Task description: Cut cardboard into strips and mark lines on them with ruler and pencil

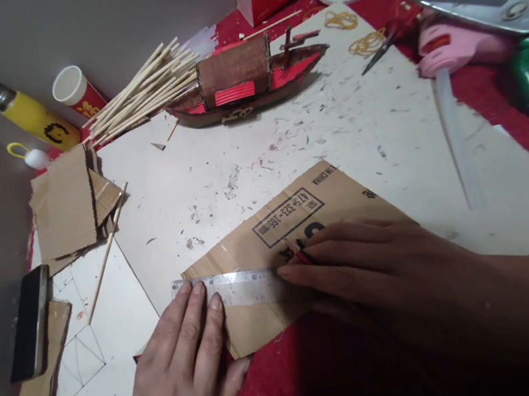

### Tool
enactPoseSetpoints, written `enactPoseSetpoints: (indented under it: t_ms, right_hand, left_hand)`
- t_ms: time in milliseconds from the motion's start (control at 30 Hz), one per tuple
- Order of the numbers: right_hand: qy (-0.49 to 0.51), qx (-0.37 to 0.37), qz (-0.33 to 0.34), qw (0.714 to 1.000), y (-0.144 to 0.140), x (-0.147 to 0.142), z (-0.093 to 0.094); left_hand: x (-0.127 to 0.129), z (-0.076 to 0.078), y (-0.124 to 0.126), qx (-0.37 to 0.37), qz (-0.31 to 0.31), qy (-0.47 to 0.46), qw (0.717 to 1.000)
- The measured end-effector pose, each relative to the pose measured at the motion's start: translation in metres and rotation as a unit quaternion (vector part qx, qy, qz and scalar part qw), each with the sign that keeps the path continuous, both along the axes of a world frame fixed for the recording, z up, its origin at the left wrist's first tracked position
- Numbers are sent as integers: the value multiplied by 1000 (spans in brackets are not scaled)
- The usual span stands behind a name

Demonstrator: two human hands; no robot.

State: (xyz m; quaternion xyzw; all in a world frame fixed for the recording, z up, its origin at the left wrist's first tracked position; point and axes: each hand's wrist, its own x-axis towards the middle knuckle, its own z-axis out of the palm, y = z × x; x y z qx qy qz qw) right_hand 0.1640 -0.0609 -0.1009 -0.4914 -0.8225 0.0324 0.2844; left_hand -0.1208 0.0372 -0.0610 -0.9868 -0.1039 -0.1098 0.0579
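Note:
A piece of brown cardboard (pixel 233 250) with black print lies at a slant near the front of the table. Across it runs a clear ruler (pixel 243 286). My left hand (pixel 184 353) holds the ruler's left end down with its fingertips, the thumb by the cardboard's lower edge. Over the right part of the cardboard, my right hand (pixel 371 261) has its forefinger on the ruler. Between its fingers shows the short end of a red and black pencil (pixel 301 254); the rest of it is hidden, as is the ruler's right end.
A brown model boat (pixel 237 77) stands at the back, beside a bundle of wooden sticks (pixel 140 94). Cardboard pieces (pixel 65 204) and a phone (pixel 29 325) lie left. Large scissors (pixel 512 14) and a pink glue gun (pixel 457 47) are right. A cup (pixel 77 91) and yellow bottle (pixel 35 115) stand behind.

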Motion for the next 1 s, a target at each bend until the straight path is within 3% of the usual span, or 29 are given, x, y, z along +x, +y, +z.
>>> enactPoseSetpoints:
  t_ms: [333, 1000]
  right_hand:
    - [-17, 25, -38, 999, -1, -2, -2]
    - [-22, -23, 9, 999, -1, 5, 7]
  left_hand:
    - [0, -1, 1, -2, 12, 21, 1000]
    - [-1, 1, 3, -7, 18, 27, 999]
